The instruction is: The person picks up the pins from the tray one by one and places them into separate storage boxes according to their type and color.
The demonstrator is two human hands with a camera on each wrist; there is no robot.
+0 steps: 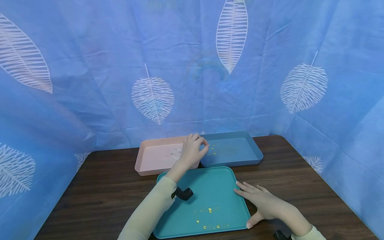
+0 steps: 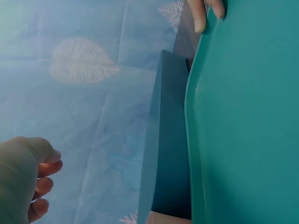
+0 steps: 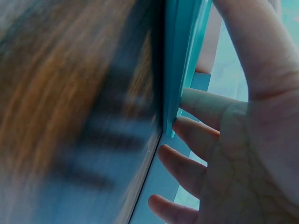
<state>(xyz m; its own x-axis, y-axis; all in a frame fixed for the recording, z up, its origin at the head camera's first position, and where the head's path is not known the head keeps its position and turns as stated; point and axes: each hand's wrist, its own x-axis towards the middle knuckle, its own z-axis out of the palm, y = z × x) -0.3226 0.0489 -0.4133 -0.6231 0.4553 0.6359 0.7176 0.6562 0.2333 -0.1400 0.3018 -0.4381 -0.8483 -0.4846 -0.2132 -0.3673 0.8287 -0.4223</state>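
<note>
My left hand hovers where the pink tray meets the blue tray. Its thumb and index fingertips come together; whether something tiny is between them cannot be seen. Below lies a teal tray with several small gold-coloured pieces and thin wire-like lines, perhaps safety pins. A few thin silver ones lie in the pink tray, and small gold ones in the blue. With fingers spread and straight, my right hand touches the teal tray's right rim.
All three trays stand on a dark wooden table. The pink and blue trays sit side by side behind the teal one. A blue cloth with white leaf prints hangs around the back and sides.
</note>
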